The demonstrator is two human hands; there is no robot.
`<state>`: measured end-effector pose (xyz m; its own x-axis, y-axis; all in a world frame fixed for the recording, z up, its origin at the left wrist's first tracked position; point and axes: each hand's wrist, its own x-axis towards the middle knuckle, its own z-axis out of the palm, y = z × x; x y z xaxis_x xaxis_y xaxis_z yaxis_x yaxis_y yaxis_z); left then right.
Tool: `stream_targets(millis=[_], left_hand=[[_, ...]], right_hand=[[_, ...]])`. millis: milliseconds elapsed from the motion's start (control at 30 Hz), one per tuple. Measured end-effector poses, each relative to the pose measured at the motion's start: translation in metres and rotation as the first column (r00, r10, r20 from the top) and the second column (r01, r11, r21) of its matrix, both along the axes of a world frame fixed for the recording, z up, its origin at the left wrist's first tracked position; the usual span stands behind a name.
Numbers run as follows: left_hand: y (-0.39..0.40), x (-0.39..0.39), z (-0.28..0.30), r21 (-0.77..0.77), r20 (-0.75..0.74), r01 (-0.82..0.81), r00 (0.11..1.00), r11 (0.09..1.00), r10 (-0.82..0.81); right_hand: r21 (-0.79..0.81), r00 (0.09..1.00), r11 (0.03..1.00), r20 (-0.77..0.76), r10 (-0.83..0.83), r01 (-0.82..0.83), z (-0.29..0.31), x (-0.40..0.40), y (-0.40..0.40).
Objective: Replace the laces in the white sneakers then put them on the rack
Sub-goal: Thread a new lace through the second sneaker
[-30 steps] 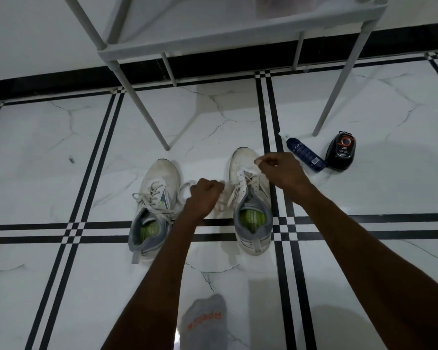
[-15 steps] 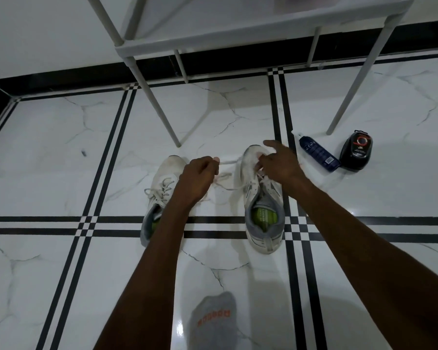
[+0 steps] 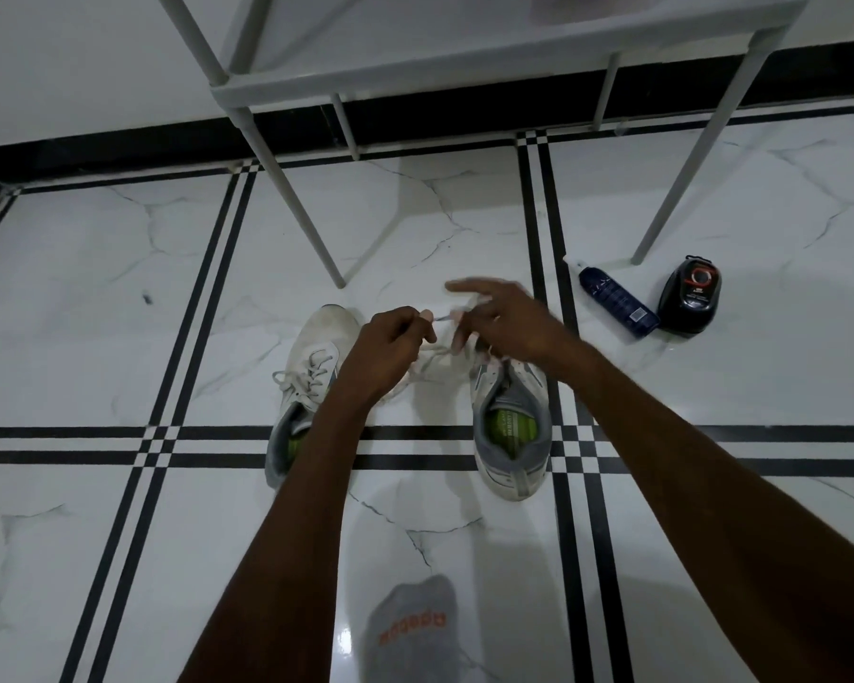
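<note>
Down on the marble floor, two white sneakers side by side, toes toward the rack. Left sneaker laced, partly hidden under the left forearm. Right sneaker grey at the collar, green insole showing, its lace loose across the front. Left hand curled above the gap between the sneakers, thumb and fingertips pinching a stretch of lace. Right hand over the toe of the right sneaker, blurred, forefinger out straight, other fingers bent toward the lace; cannot tell if actually gripping. Off to the right, near a rack leg, a dark blue spray bottle lying flat, just beside a black container. At the bottom edge, a grey sock with orange lettering.
</note>
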<state>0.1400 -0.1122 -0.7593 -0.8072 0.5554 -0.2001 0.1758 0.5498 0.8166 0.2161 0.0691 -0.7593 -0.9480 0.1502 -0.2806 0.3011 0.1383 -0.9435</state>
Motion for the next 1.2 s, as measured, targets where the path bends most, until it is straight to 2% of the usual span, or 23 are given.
stream_targets(millis=[33, 67, 100, 133, 200, 233, 267, 333, 367, 400, 433, 467, 500, 533, 567, 600, 633, 700, 767, 833, 900, 1000, 1200], left_hand=[[0.003, 0.0, 0.001, 0.003, 0.002, 0.008, 1.0, 1.0, -0.008], [0.005, 0.0, 0.002, 0.002, 0.01, 0.018, 1.0, 1.0, -0.018], [0.006, 0.0, 0.003, -0.004, 0.021, 0.02, 1.0, 1.0, -0.02], [0.005, 0.0, 0.003, -0.011, 0.03, 0.014, 0.999, 1.0, -0.014], [-0.002, 0.0, 0.001, -0.013, 0.045, -0.008, 0.999, 1.0, 0.009], [-0.005, -0.001, -0.001, -0.013, 0.05, -0.021, 0.999, 1.0, 0.021], [-0.006, -0.001, -0.002, -0.016, 0.047, -0.027, 0.999, 0.999, 0.028], [-0.003, -0.001, -0.001, -0.027, 0.034, -0.029, 0.999, 0.999, 0.03], [0.0, -0.001, 0.001, -0.021, 0.029, -0.021, 0.999, 1.0, 0.022], [0.003, 0.0, 0.003, -0.007, 0.024, -0.006, 1.0, 1.0, 0.006], [0.006, 0.002, 0.005, 0.002, 0.021, 0.011, 1.0, 1.0, -0.011], [0.006, 0.002, 0.007, -0.001, 0.018, 0.019, 1.0, 1.0, -0.019], [0.005, 0.002, 0.009, -0.008, 0.017, 0.017, 1.0, 1.0, -0.016], [0.003, 0.0, 0.008, -0.013, 0.012, 0.009, 1.0, 1.0, -0.009], [-0.001, -0.002, 0.007, -0.011, 0.007, 0.0, 1.0, 1.0, 0.0], [-0.004, -0.003, 0.005, -0.014, -0.005, -0.003, 1.0, 1.0, 0.003], [-0.004, -0.003, 0.003, -0.017, -0.019, -0.007, 1.0, 1.0, 0.007], [-0.002, -0.003, -0.002, -0.028, -0.083, -0.024, 0.996, 0.999, 0.022], [0.004, -0.004, -0.006, -0.064, -0.205, -0.024, 0.979, 0.998, 0.011], [0.007, -0.008, -0.011, -0.088, -0.304, -0.019, 0.953, 0.996, -0.009], [0.009, -0.008, -0.011, -0.032, -0.345, -0.062, 0.938, 0.998, 0.047], [0.013, -0.005, -0.009, 0.058, -0.331, -0.077, 0.939, 0.995, 0.092], [0.021, -0.001, -0.011, 0.04, -0.296, -0.045, 0.954, 0.998, 0.055]], right_hand=[[0.052, 0.994, 0.993, 0.03, 0.106, -0.108, 0.003, 0.0, -0.008], [0.113, 0.994, 0.988, 0.039, 0.1, -0.104, 0.001, 0.0, -0.012], [0.166, 1.0, 0.986, 0.022, -0.013, 0.009, -0.002, 0.0, -0.011], [0.2, 0.98, 0.96, -0.009, -0.197, 0.194, -0.008, 0.0, -0.005], [0.179, 0.857, 0.838, -0.089, -0.508, 0.516, -0.012, 0.001, 0.012], [0.139, 0.829, 0.817, -0.1, -0.55, 0.559, -0.012, 0.002, 0.019], [0.107, 0.859, 0.852, -0.093, -0.504, 0.512, -0.011, 0.002, 0.021], [0.1, 0.977, 0.972, -0.045, -0.21, 0.213, -0.005, 0.001, 0.008], [0.125, 1.0, 0.992, -0.008, -0.027, 0.027, -0.002, 0.001, -0.003], [0.165, 0.996, 0.982, 0.012, 0.091, -0.091, -0.001, 0.002, -0.012], [0.211, 0.995, 0.973, 0.007, 0.096, -0.095, -0.003, 0.001, -0.016], [0.25, 1.0, 0.968, -0.022, -0.015, 0.02, -0.007, 0.0, -0.014], [0.263, 0.977, 0.941, -0.076, -0.199, 0.213, -0.011, -0.002, -0.005], [0.263, 0.92, 0.882, -0.138, -0.367, 0.391, -0.014, -0.001, 0.006], [0.249, 0.876, 0.841, -0.176, -0.449, 0.48, -0.016, -0.001, 0.016], [0.229, 0.877, 0.847, -0.169, -0.45, 0.479, -0.015, 0.0, 0.022], [0.2, 0.912, 0.891, -0.129, -0.389, 0.408, -0.014, 0.0, 0.023], [0.15, 0.983, 0.971, -0.053, -0.178, 0.184, -0.012, 0.001, 0.007], [0.202, 0.999, 0.979, -0.048, -0.018, 0.028, -0.008, 0.002, -0.012], [0.274, 0.998, 0.961, -0.061, -0.014, 0.03, -0.009, 0.002, -0.018], [0.299, 0.998, 0.952, -0.033, -0.056, 0.064, -0.013, 0.002, -0.017], [0.257, 0.998, 0.964, -0.023, -0.062, 0.066, -0.016, 0.006, -0.019], [0.325, 0.998, 0.944, -0.056, -0.03, 0.047, -0.017, 0.011, -0.018]])
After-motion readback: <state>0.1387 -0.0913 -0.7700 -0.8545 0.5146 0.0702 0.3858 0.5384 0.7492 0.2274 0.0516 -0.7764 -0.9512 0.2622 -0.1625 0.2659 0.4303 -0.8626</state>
